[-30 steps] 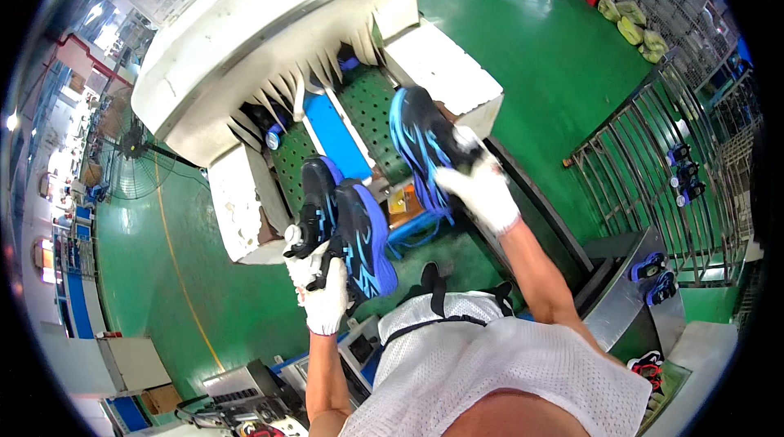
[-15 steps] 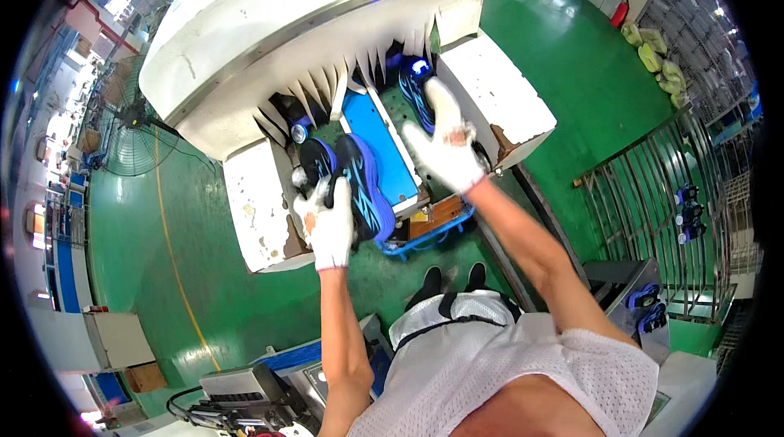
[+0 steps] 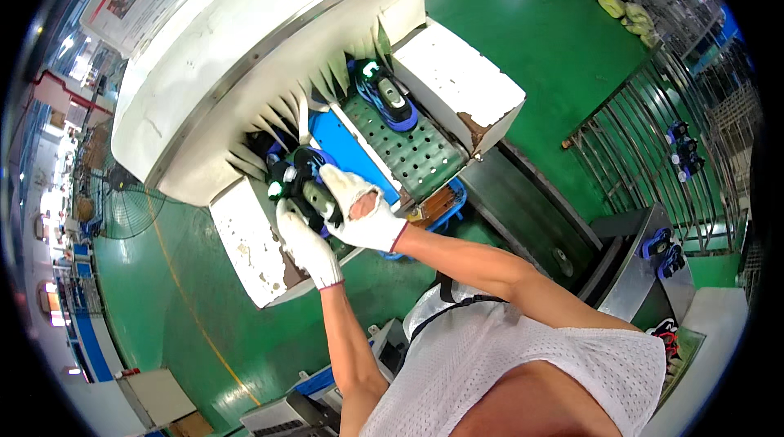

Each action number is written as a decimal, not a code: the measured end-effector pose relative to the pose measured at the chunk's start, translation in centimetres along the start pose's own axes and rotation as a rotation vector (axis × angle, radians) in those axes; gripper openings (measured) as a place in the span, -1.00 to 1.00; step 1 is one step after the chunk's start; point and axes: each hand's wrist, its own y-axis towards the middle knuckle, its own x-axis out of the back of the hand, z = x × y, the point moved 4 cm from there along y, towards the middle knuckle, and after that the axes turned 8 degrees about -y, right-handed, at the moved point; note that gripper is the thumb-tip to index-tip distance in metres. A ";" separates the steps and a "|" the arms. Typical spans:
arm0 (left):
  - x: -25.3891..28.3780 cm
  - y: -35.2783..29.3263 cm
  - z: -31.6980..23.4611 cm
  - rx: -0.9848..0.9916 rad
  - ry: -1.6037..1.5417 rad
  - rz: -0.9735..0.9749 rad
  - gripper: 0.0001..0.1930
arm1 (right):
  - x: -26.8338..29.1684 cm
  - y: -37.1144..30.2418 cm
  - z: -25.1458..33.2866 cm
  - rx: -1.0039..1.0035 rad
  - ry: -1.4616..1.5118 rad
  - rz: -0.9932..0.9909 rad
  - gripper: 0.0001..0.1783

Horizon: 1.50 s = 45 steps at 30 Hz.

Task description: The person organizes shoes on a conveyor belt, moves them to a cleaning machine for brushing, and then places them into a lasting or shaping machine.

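A black and blue-purple shoe (image 3: 318,198) with a greyish-green form inside stands low in the left lane of a white machine. My left hand (image 3: 306,243), in a white glove, grips its near-left side. From the right, my right hand (image 3: 363,212) closes around the same shoe; its glove leaves some fingertips bare. Parts of the shoe are hidden behind both gloves. Another dark shoe (image 3: 278,171) sits just behind, partly hidden. In the right lane, a similar shoe (image 3: 394,104) stands on the green perforated belt (image 3: 416,163), out of my hands.
Pale slit curtain strips (image 3: 327,82) hang over the machine opening. A blue divider panel (image 3: 351,147) separates the lanes. White side blocks (image 3: 469,82) flank them. A blue basket (image 3: 449,207) hangs below. Metal racks (image 3: 645,151) stand right, and a fan (image 3: 121,192) left.
My right hand has left the right lane, where a shoe now stands alone, and moved left to the shoe by my left hand. That shoe has turned upright. The view has shifted right.
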 end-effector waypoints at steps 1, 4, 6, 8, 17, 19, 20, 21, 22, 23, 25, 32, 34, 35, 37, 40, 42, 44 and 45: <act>-0.4 -0.5 -0.7 -0.006 -0.015 -0.016 -0.45 | 1.0 0.3 -1.2 -0.101 0.152 -0.050 -0.05; -1.3 -1.0 -1.9 -0.001 0.102 -0.064 -0.31 | 2.9 -0.9 -6.2 -0.608 0.685 0.252 -0.09; -0.5 0.6 -0.2 -0.047 0.082 -0.106 -0.28 | 7.9 -3.0 -3.3 -0.514 1.092 0.138 -0.15; -1.4 1.9 0.5 -0.007 0.056 -0.089 -0.27 | 9.1 -7.7 -6.0 -0.403 0.839 -0.124 -0.17; -5.2 3.7 -4.7 -0.465 0.125 0.002 -0.42 | 12.9 -14.4 -10.5 -0.271 0.182 -0.434 -0.10; -10.5 1.5 -11.5 -0.628 0.019 0.239 -0.51 | 11.9 -14.4 -11.0 -0.225 0.052 -0.446 -0.10; -13.3 2.6 -12.6 -0.654 -0.049 0.382 -0.55 | 11.1 -13.4 -10.9 -0.252 0.095 -0.457 -0.11; -15.6 3.4 -13.6 -0.707 0.067 0.484 -0.55 | 10.7 -12.4 -10.7 -0.272 0.127 -0.437 -0.12; -17.5 4.4 -14.5 -0.784 0.183 0.584 -0.55 | 9.9 -11.4 -10.3 -0.216 0.035 -0.481 -0.13; -19.7 5.1 -14.6 -0.684 0.191 0.647 -0.53 | 9.0 -10.9 -10.3 -0.227 0.043 -0.452 -0.10; -22.0 9.1 -11.9 -0.596 0.290 0.733 -0.51 | 6.9 -10.0 -9.3 -0.203 0.149 -0.425 -0.05; -24.2 14.9 -7.1 -0.623 0.665 0.623 -0.55 | 5.3 -10.7 -11.0 -0.229 0.269 -0.410 0.06; -22.8 14.7 -7.9 -0.585 0.903 0.528 -0.55 | 5.5 -10.2 -10.3 -0.243 0.278 -0.419 0.03; -22.0 19.6 -6.1 -0.773 0.860 0.402 -0.55 | 5.5 -8.5 -9.2 -0.220 0.273 -0.429 0.03; -23.2 20.1 -5.0 -0.742 0.753 0.539 -0.55 | 4.5 -7.0 -10.0 -0.324 0.285 -0.295 0.05; -24.2 21.5 -5.9 -0.553 0.710 0.700 -0.55 | 4.6 -4.7 -11.0 -0.284 0.186 -0.313 0.11; -22.7 24.6 -4.6 -0.570 0.680 0.715 -0.55 | 5.0 -3.8 -10.4 -0.248 0.238 -0.244 0.17; -23.8 19.1 -7.1 -0.621 0.722 0.705 -0.54 | 4.1 -5.2 -12.1 -0.298 0.123 -0.336 0.16; -22.5 17.5 -8.7 -0.644 0.757 0.662 -0.53 | 4.8 -6.0 -11.5 -0.256 0.134 -0.373 0.15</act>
